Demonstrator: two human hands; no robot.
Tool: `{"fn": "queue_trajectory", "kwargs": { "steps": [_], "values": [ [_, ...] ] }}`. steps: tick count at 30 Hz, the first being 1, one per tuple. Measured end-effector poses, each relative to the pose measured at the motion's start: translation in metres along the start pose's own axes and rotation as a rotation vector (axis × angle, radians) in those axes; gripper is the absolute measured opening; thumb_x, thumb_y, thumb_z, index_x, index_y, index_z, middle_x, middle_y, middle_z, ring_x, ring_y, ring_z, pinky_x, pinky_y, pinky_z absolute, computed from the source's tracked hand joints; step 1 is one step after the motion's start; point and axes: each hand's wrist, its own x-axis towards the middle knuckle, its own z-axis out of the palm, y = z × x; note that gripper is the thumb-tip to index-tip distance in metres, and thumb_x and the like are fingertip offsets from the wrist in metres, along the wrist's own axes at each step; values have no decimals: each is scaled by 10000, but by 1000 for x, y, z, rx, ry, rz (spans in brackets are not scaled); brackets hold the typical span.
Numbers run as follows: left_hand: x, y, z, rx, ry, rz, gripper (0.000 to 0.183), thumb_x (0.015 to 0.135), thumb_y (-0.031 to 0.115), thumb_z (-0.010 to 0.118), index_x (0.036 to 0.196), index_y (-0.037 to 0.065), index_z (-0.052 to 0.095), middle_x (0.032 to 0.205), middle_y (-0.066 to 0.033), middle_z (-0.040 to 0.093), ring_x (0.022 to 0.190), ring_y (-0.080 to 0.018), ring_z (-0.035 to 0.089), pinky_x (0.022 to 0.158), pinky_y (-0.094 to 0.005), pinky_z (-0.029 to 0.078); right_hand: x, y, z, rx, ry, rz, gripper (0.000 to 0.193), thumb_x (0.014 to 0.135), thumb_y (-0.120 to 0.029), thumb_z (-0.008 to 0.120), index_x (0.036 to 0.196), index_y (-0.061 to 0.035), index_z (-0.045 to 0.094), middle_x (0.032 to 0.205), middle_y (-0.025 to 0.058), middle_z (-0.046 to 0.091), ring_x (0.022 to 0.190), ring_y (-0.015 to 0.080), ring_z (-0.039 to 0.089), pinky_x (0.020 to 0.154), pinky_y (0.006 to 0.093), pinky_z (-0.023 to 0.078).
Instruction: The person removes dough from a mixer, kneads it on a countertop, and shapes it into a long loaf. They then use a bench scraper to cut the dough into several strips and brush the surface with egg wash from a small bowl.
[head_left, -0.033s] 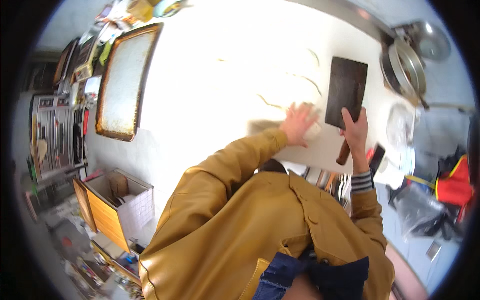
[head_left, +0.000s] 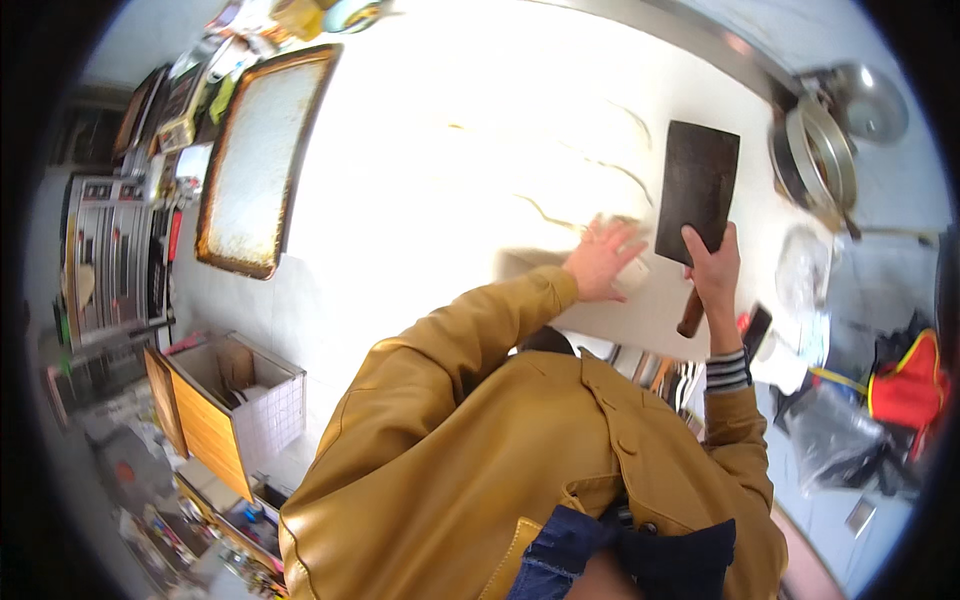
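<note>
My right hand (head_left: 713,270) is wrapped round a dark, broad-bladed cleaver (head_left: 698,180). Its blade points away from me over the white work surface (head_left: 480,200), and the wooden handle end sticks out below my fist. To the left of the blade, my left hand (head_left: 604,262) lies with fingers spread on or just over a pale piece (head_left: 634,274), mostly hidden by the palm. Thin curved lines (head_left: 545,212) show beyond my left fingers; strong glare hides what they belong to.
A rust-edged baking tray (head_left: 240,180) lies at the far left. Metal pans (head_left: 820,150) and a clear plastic bag (head_left: 800,265) are at the right. An open wooden box (head_left: 235,400) stands lower left. A red bag (head_left: 905,385) sits at the far right.
The whole view has shifted slightly. My hands keep nearly the same pose, with the cleaver still in my right hand and my left fingers still spread.
</note>
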Motion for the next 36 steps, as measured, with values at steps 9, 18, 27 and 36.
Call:
{"fn": "queue_trajectory", "kwargs": {
  "steps": [9, 18, 27, 36],
  "values": [
    [-39, -121, -109, -403, 433, -510, 259, 770, 86, 721, 1024, 66, 676, 1064, -173, 585, 1024, -372, 580, 857, -397, 503, 81, -91, 141, -490, -205, -584, 406, 897, -242, 679, 1152, -30, 446, 802, 231, 641, 756, 467, 619, 616, 491, 492],
    [-69, -243, -181, -251, 816, -662, 372, 761, 82, 736, 1110, 15, 628, 1153, -211, 481, 1101, -382, 474, 911, -404, 440, 188, -185, 334, -771, -517, -884, 321, 934, -241, 611, 1081, -45, 403, 810, 214, 645, 757, 447, 618, 641, 514, 483],
    [-55, -371, -189, -184, 718, -895, 500, 720, 346, 802, 1099, 72, 625, 1195, -212, 541, 1163, -394, 434, 947, -452, 447, 199, -187, 404, -1057, -776, -763, 302, 910, -155, 579, 1118, -45, 390, 830, 194, 660, 791, 434, 630, 682, 522, 492],
    [-50, -386, -187, -406, 557, -1002, 382, 662, 295, 797, 927, 76, 631, 1141, -181, 478, 1028, -398, 452, 916, -441, 399, 216, -168, 444, -1036, -841, -772, 232, 911, -121, 538, 1099, -72, 411, 824, 180, 655, 772, 416, 634, 648, 495, 497]
  ]
}}
